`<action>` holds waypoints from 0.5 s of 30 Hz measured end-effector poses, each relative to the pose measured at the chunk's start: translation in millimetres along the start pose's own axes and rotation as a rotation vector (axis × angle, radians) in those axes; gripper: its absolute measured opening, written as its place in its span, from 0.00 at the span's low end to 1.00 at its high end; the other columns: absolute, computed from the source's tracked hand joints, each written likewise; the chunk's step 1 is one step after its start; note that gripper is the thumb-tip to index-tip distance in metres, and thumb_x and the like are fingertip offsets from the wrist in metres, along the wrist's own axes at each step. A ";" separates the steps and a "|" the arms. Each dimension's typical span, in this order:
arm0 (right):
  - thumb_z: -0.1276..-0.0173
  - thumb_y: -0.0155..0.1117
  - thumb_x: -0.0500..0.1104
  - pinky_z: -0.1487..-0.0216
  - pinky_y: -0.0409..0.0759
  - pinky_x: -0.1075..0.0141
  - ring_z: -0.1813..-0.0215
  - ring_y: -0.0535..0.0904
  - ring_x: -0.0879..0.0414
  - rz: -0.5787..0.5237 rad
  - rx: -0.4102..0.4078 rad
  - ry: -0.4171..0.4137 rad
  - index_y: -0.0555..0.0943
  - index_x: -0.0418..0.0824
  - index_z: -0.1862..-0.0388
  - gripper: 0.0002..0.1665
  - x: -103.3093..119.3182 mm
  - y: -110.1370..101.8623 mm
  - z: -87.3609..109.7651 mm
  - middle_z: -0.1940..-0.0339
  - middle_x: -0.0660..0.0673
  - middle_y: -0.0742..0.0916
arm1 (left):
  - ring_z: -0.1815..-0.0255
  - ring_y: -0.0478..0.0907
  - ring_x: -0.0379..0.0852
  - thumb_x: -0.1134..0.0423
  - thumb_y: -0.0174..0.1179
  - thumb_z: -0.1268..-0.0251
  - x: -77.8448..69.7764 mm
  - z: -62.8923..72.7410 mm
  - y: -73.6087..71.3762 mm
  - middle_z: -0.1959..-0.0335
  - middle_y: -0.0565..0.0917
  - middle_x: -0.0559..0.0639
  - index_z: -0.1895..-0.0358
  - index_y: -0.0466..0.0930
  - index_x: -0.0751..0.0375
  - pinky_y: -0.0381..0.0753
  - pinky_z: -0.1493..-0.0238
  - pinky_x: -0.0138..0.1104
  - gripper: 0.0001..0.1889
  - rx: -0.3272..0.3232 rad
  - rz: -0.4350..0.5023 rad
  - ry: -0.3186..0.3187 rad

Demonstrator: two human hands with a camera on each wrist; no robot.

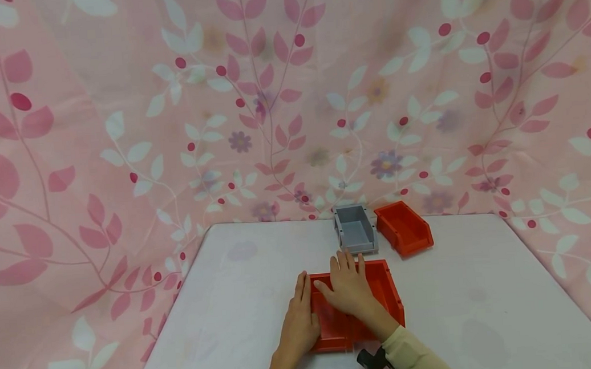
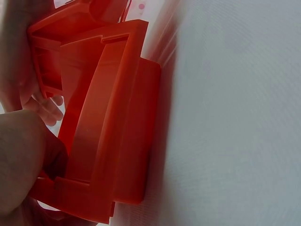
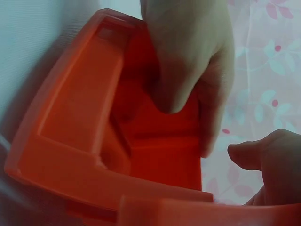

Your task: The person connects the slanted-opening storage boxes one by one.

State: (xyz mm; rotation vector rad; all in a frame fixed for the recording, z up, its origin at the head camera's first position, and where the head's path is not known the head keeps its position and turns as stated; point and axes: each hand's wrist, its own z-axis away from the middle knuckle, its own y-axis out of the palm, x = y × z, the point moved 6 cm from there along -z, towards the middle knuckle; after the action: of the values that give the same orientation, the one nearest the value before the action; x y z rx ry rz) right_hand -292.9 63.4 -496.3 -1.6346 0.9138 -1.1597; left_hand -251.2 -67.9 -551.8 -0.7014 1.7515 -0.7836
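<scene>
Two red plastic bins stand side by side on the table: a left bin (image 1: 330,330) and a right bin (image 1: 387,292). My left hand (image 1: 299,324) grips the side wall of the left bin, its thumb inside and its fingers along the outside. In the left wrist view the same hand (image 2: 23,160) holds the wall of that red bin (image 2: 106,113). My right hand (image 1: 353,289) is over the place where the bins meet, its fingers extended toward the far edge and its thumb spread. The right wrist view shows this hand (image 3: 280,167) with its thumb held apart; its fingers are partly hidden.
Behind the two bins stand a grey bin (image 1: 355,232) and another red bin (image 1: 405,229), the latter turned at an angle. A white cloth covers the table (image 1: 222,315). Pink floral fabric (image 1: 279,94) hangs behind it. A black device (image 1: 373,360) shows below the right wrist.
</scene>
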 end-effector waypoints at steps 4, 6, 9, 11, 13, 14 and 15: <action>0.27 0.63 0.60 0.24 0.42 0.32 0.22 0.58 0.30 -0.008 -0.006 -0.006 0.68 0.28 0.24 0.46 -0.7 4.6 1.1 0.23 0.28 0.69 | 0.37 0.76 0.60 0.74 0.67 0.41 -0.4 -0.3 0.1 0.16 0.53 0.56 0.17 0.53 0.64 0.81 0.41 0.50 0.48 -0.004 -0.005 0.009; 0.27 0.63 0.59 0.24 0.43 0.32 0.22 0.58 0.30 -0.012 -0.014 -0.011 0.68 0.28 0.24 0.46 -1.1 6.2 1.7 0.23 0.28 0.69 | 0.37 0.76 0.60 0.74 0.67 0.41 -0.1 -0.6 0.5 0.16 0.53 0.57 0.17 0.54 0.65 0.81 0.41 0.50 0.47 -0.009 -0.015 0.017; 0.27 0.64 0.59 0.24 0.44 0.31 0.23 0.59 0.30 -0.021 -0.029 -0.024 0.68 0.27 0.25 0.46 -1.2 7.5 2.3 0.24 0.27 0.70 | 0.37 0.76 0.59 0.74 0.66 0.40 0.6 -1.0 1.1 0.16 0.53 0.58 0.17 0.54 0.66 0.81 0.40 0.49 0.46 -0.017 -0.026 0.028; 0.27 0.64 0.58 0.25 0.45 0.30 0.23 0.60 0.30 -0.024 -0.033 -0.028 0.68 0.26 0.25 0.46 -1.1 8.6 2.6 0.25 0.27 0.70 | 0.38 0.76 0.59 0.74 0.65 0.39 0.7 -1.2 1.0 0.16 0.53 0.58 0.18 0.54 0.66 0.81 0.40 0.49 0.46 -0.020 -0.027 0.034; 0.27 0.64 0.58 0.25 0.46 0.30 0.24 0.60 0.30 -0.022 -0.032 -0.028 0.68 0.26 0.26 0.45 -1.2 9.5 3.3 0.25 0.27 0.70 | 0.38 0.76 0.59 0.74 0.65 0.39 0.7 -1.2 1.4 0.16 0.53 0.58 0.17 0.54 0.66 0.81 0.40 0.48 0.46 -0.017 -0.024 0.037; 0.27 0.64 0.58 0.25 0.46 0.30 0.24 0.60 0.30 -0.022 -0.031 -0.027 0.68 0.26 0.26 0.45 -1.3 9.7 3.8 0.25 0.27 0.70 | 0.38 0.76 0.59 0.74 0.64 0.39 0.4 -1.2 1.3 0.16 0.53 0.58 0.17 0.54 0.66 0.81 0.40 0.48 0.45 -0.016 -0.022 0.037; 0.27 0.64 0.59 0.25 0.46 0.30 0.23 0.60 0.30 -0.021 -0.029 -0.026 0.68 0.26 0.25 0.45 -1.7 10.4 4.0 0.25 0.27 0.70 | 0.38 0.76 0.59 0.74 0.64 0.39 0.2 -1.2 1.2 0.16 0.53 0.58 0.17 0.54 0.66 0.81 0.41 0.48 0.45 -0.014 -0.020 0.037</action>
State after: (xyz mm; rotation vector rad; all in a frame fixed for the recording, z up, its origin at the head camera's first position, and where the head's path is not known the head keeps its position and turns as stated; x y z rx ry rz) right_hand -290.3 62.7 -507.3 -1.6821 0.9026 -1.1423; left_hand -252.5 -67.1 -552.5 -0.7188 1.7875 -0.8025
